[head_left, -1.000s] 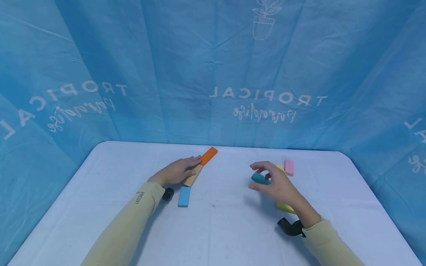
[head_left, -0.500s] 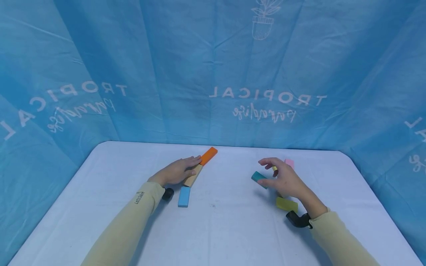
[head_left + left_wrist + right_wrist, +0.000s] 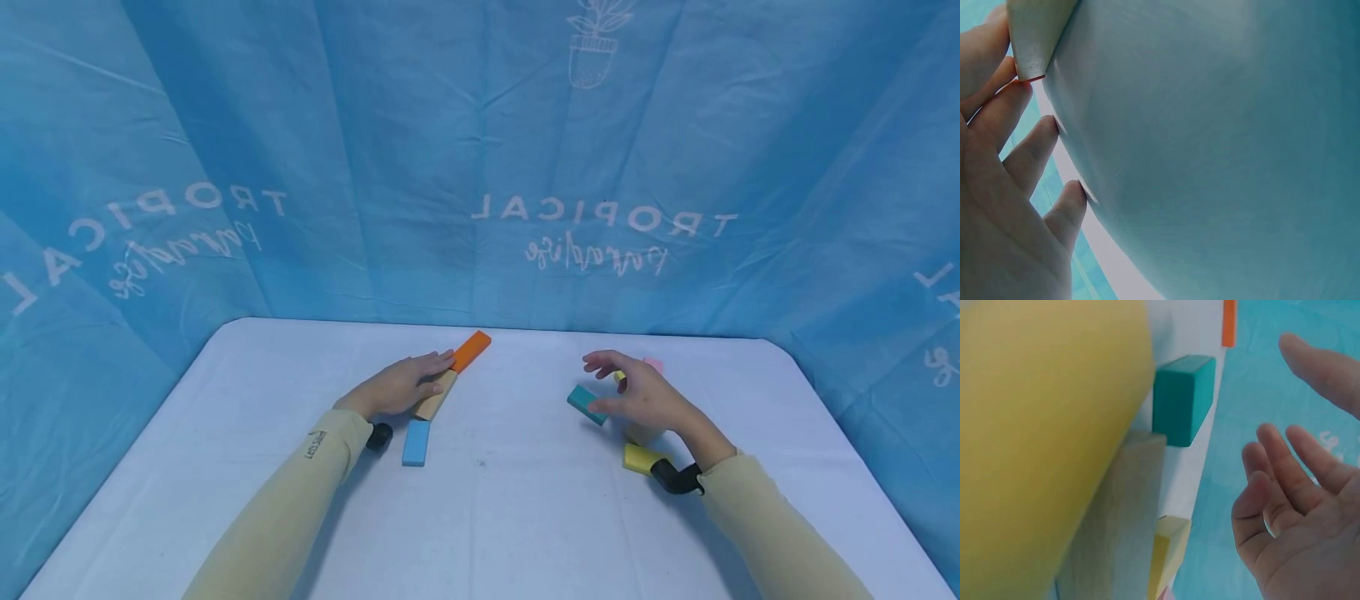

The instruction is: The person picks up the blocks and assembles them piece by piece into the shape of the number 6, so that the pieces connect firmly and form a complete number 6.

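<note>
My left hand (image 3: 397, 385) rests on a plain wooden block (image 3: 437, 397), its fingers mostly straight. Its fingertips reach an orange block (image 3: 472, 350) at the far end. A light blue block (image 3: 416, 442) lies at the near end of the wooden one, so the three form a bent line. In the left wrist view the thumb and fingers are beside the wooden block (image 3: 1038, 37). My right hand (image 3: 641, 393) hovers just right of a teal block (image 3: 585, 403), thumb and fingers apart. Nothing is between its fingers in the right wrist view.
Under and around the right hand lie a yellow block (image 3: 639, 457), another wooden block (image 3: 1125, 512), a second yellow block (image 3: 1172, 544) and a pink block (image 3: 654, 363), partly hidden. A white cloth covers the table (image 3: 510, 517); blue curtains (image 3: 420, 167) enclose its back and sides.
My right hand has moved right and slightly back, away from the teal block, which stays where it was. The left hand and its three blocks have not moved.
</note>
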The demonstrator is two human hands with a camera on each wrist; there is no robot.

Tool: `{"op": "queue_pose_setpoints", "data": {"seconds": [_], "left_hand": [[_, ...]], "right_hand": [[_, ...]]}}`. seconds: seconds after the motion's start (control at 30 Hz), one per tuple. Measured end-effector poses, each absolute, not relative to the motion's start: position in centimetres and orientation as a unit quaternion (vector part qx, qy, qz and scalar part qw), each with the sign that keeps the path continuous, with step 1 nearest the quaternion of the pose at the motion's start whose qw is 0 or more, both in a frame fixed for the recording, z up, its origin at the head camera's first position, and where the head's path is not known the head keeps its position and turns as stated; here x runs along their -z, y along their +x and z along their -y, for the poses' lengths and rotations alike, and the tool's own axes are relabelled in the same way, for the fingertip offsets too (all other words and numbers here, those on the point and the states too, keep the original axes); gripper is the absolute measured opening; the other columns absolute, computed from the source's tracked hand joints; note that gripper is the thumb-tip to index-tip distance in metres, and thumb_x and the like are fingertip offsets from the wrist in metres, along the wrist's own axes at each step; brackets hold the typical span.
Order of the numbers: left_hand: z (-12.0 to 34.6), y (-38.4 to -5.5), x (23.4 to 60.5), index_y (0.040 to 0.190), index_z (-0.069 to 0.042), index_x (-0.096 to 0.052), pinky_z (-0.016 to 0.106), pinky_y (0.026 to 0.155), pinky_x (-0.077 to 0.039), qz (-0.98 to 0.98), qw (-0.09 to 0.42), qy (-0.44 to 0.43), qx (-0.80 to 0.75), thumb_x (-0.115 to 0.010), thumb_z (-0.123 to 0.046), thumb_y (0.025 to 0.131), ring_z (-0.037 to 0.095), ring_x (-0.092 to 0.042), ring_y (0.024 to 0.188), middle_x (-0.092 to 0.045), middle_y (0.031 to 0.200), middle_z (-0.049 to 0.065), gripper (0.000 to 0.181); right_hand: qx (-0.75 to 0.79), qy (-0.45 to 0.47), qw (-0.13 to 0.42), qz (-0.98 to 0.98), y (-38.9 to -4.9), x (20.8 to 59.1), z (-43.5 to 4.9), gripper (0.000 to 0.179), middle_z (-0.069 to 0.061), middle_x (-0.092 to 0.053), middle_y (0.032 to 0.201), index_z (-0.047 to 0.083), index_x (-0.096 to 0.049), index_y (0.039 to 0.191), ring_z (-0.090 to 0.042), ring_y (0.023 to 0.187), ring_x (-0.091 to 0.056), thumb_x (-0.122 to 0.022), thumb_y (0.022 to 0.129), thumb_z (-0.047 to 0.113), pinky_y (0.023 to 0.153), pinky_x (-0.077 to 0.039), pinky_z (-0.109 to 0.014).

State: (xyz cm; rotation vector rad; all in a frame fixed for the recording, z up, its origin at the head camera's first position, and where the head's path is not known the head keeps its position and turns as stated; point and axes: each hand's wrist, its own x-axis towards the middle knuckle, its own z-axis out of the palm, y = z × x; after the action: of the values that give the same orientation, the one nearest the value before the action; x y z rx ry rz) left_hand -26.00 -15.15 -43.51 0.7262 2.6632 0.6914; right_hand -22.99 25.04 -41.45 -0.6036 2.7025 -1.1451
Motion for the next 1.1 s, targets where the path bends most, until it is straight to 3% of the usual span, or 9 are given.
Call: {"op": "queue_pose_setpoints", "data": {"seconds": [0.2,0.47,0.73,1.1], "left_hand": [[15.1,-26.0,43.4,0.159,-0.013,-0.030,0.052,0.121,-0.024,-0.925,0.148,0.251,-0.243,-0.055,-0.025,0.105,0.031,-0.024,0.151,-0.029,0.163,0.009,0.060],[15.1,-26.0,43.4,0.159,-0.013,-0.030,0.052,0.121,-0.024,-0.924,0.150,0.250,-0.245,-0.055,-0.025,0.105,0.030,-0.024,0.151,-0.028,0.164,0.008,0.060],[15.1,-26.1,43.6,0.159,-0.012,-0.030,0.052,0.121,-0.024,-0.922,0.148,0.257,-0.249,-0.054,-0.024,0.105,0.030,-0.023,0.151,-0.028,0.164,0.007,0.060],[15.1,-26.1,43.7,0.159,-0.012,-0.030,0.052,0.121,-0.024,-0.921,0.145,0.260,-0.252,-0.055,-0.024,0.105,0.030,-0.024,0.151,-0.028,0.164,0.007,0.060]], "right_hand": [[0.355,-0.211,0.102,-0.905,-23.7,41.9,-25.4,0.063,-0.008,-0.063,0.130,0.007,-0.056,0.139,-0.027,0.119,-0.057,-0.083,0.083,0.017,0.096,-0.048,-0.050],[0.325,-0.232,0.134,-0.907,-24.2,42.0,-25.8,0.065,-0.011,-0.061,0.134,0.005,-0.056,0.140,-0.033,0.123,-0.054,-0.084,0.082,0.017,0.101,-0.046,-0.057],[0.294,-0.252,0.176,-0.905,-24.7,41.7,-25.8,0.068,-0.011,-0.060,0.135,0.004,-0.054,0.141,-0.034,0.125,-0.053,-0.085,0.081,0.016,0.103,-0.047,-0.054],[0.248,-0.254,0.202,-0.913,-24.7,41.6,-25.3,0.075,-0.008,-0.059,0.131,0.014,-0.054,0.143,-0.029,0.120,-0.053,-0.088,0.076,0.012,0.104,-0.046,-0.054]]}}
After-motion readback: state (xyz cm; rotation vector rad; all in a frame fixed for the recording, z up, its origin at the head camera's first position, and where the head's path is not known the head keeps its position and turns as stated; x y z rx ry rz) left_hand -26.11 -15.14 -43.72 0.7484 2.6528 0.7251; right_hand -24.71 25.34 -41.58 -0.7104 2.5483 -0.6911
